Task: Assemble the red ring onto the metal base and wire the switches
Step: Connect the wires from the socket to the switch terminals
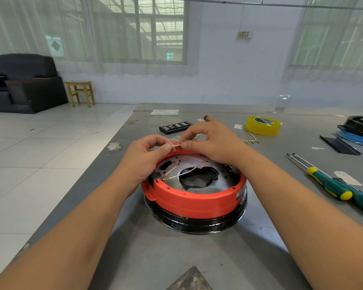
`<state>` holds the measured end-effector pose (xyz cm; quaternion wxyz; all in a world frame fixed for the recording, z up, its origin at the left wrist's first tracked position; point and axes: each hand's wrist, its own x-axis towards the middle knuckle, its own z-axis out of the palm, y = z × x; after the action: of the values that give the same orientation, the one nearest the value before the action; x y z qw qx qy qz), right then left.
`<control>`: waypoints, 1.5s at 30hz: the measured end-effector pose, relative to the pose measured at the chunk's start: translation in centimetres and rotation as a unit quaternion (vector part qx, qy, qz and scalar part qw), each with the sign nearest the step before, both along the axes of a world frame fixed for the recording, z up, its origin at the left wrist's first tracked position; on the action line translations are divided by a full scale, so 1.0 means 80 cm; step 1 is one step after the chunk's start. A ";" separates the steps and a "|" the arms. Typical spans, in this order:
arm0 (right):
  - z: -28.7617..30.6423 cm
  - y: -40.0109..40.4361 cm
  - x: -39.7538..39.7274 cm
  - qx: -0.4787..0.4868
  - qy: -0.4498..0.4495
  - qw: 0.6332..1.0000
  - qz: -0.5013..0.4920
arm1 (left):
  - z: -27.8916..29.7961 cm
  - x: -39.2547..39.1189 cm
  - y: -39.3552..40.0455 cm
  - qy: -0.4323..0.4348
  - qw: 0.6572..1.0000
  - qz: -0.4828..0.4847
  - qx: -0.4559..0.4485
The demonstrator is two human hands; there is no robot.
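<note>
Yellow tape roll [262, 125], screwdrivers [331, 186], maybe bit case [175, 127]

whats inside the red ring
Inside the red ring lies a metal plate with small holes, a jagged dark central opening and white wires running to a black part on the left wall. The right hand hides the far right of the plate.

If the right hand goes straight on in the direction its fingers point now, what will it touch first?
The right hand points left along the white wire it pinches. It would probably meet the left hand's thumb and fingertips first, just above the far rim of the red ring; depth is unclear.
</note>
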<state>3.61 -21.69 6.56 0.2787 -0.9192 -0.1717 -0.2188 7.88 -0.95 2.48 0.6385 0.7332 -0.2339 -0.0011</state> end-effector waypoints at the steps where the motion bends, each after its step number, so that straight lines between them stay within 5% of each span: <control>1: 0.001 -0.001 -0.001 -0.003 0.013 1.000 -0.003 | 0.000 0.000 -0.001 -0.003 1.000 0.003 0.007; 8: 0.003 0.007 -0.005 0.030 0.122 0.992 0.022 | 0.000 0.005 -0.002 -0.108 0.986 0.082 0.097; 17: 0.003 0.011 -0.005 0.009 0.128 0.992 -0.007 | 0.000 0.005 -0.002 -0.172 0.970 0.094 0.144; 28: 0.000 0.018 -0.003 0.022 0.134 0.991 0.008 | -0.004 0.014 0.006 -0.149 0.977 0.047 0.142; 39: 0.004 0.025 -0.007 0.010 0.126 0.991 0.037 | 0.004 0.011 0.024 -0.104 0.992 0.055 0.046; 45: 0.003 0.036 -0.008 -0.058 0.124 0.989 0.048 | -0.034 0.004 0.036 -0.041 0.998 -0.034 0.029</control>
<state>2.99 -18.83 6.78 0.2547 -0.9444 -0.1924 -0.0791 8.20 1.95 -0.27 0.6065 0.7425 -0.2844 0.0006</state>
